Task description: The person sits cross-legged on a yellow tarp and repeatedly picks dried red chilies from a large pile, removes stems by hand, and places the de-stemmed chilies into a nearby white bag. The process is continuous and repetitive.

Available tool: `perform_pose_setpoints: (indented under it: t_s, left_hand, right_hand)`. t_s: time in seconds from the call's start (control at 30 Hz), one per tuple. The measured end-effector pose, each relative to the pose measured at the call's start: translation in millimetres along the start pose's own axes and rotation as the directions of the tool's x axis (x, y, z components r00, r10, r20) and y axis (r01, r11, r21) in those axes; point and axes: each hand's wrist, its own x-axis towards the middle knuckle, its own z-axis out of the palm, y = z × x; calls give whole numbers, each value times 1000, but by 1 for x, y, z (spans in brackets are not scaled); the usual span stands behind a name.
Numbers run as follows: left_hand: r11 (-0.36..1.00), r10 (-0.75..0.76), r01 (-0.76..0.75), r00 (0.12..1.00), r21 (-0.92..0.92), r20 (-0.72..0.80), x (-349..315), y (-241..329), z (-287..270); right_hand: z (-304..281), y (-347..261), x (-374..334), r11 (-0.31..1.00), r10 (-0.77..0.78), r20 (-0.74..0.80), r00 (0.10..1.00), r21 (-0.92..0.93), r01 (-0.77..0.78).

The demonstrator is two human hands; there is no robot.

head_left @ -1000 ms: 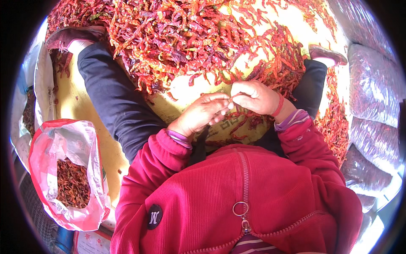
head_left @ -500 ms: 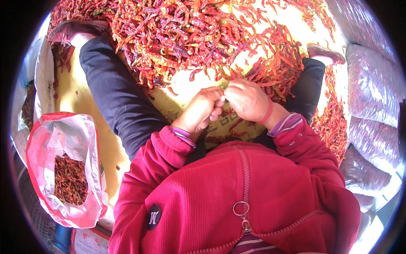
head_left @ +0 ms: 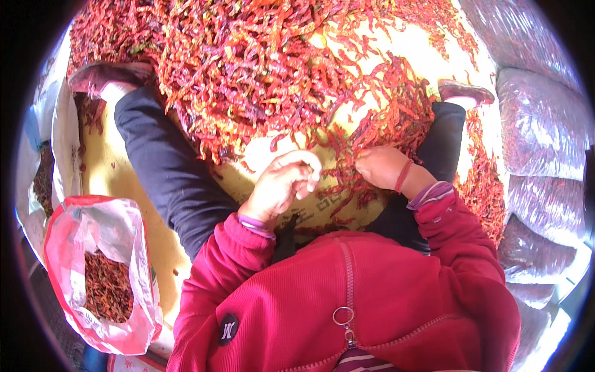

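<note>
A big heap of dried red chili peppers (head_left: 248,68) spreads in front of me between my legs. My left hand (head_left: 282,186) is raised over the yellow sheet (head_left: 310,211), its fingers curled in toward the thumb; anything in them is too small to make out. To its right, my right hand (head_left: 385,167) is closed, fingertips down at the near edge of a smaller pile of chilies (head_left: 396,118). What its fingers grip is hidden. A gap separates the two hands.
At my left stands an open red-and-white bag (head_left: 99,214) with small dried chili pieces (head_left: 108,288) inside. Clear plastic sacks (head_left: 539,124) filled with chilies are stacked along the right. My outstretched legs (head_left: 167,155) flank the heap; loose chilies (head_left: 483,186) lie beyond the right leg.
My hands, together before, have moved apart: the left a little left, the right to the right and down to the small pile. The whole view has also shifted slightly.
</note>
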Motion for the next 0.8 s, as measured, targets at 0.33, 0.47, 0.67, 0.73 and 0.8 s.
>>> perform_pose_setpoints:
  t_s: [0.33, 0.47, 0.67, 0.73, 0.8]
  left_hand:
    - [998, -28, 30, 999, -58, 24, 11, -7, -6]
    - [993, -73, 73, 997, -89, 1, 9, -6, -9]
    - [987, -87, 90, 996, -132, 30, 10, -9, -9]
    - [987, -90, 93, 995, -132, 30, 11, -10, -10]
    - [989, -101, 101, 995, -107, 9, 12, -13, -14]
  right_hand:
    - [-44, 24, 116, 958, 225, -445, 867, -63, -281]
    - [-41, 49, 99, 931, 355, -421, 835, 80, -356]
    - [-18, 93, 30, 871, 467, -431, 772, 375, -318]
    - [-9, 94, 14, 821, 526, -375, 764, 459, -340]
    - [-5, 93, 6, 802, 542, -377, 752, 500, -327]
